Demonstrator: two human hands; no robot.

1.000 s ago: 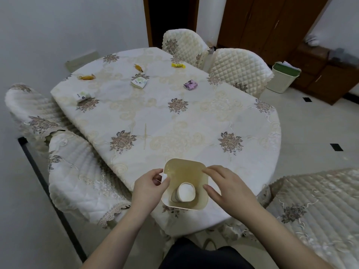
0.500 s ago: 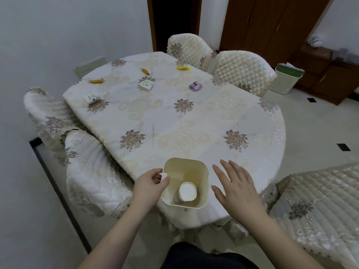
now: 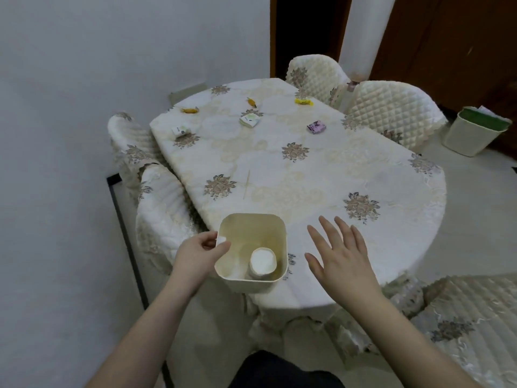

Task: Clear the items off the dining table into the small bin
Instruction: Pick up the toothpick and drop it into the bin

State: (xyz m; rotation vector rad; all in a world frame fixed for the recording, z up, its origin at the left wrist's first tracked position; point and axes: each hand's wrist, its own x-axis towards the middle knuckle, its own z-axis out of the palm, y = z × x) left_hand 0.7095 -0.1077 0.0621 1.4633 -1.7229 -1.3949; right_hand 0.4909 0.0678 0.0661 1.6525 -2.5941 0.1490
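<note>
My left hand (image 3: 200,254) grips the left rim of the small cream bin (image 3: 275,233) at the table's near edge. A white paper cup (image 3: 262,261) lies inside it. My right hand (image 3: 342,254) hovers open just right of the bin, fingers spread above the cloth. Across the dining table (image 3: 321,175) lie a thin wooden stick (image 3: 247,184), a purple packet (image 3: 316,126), a white-green packet (image 3: 250,119), a small white packet (image 3: 180,130) and three yellow candies (image 3: 190,110) (image 3: 251,101) (image 3: 303,101).
Quilted cream chairs stand on the left (image 3: 159,208), at the far side (image 3: 391,107) and at the lower right (image 3: 472,326). A larger cream waste bin (image 3: 472,135) stands on the floor at the right, near a wooden cabinet.
My right hand let go of the bin's right rim, moved away to the right and spread its fingers. The view has pulled back and up; the left hand still holds the bin.
</note>
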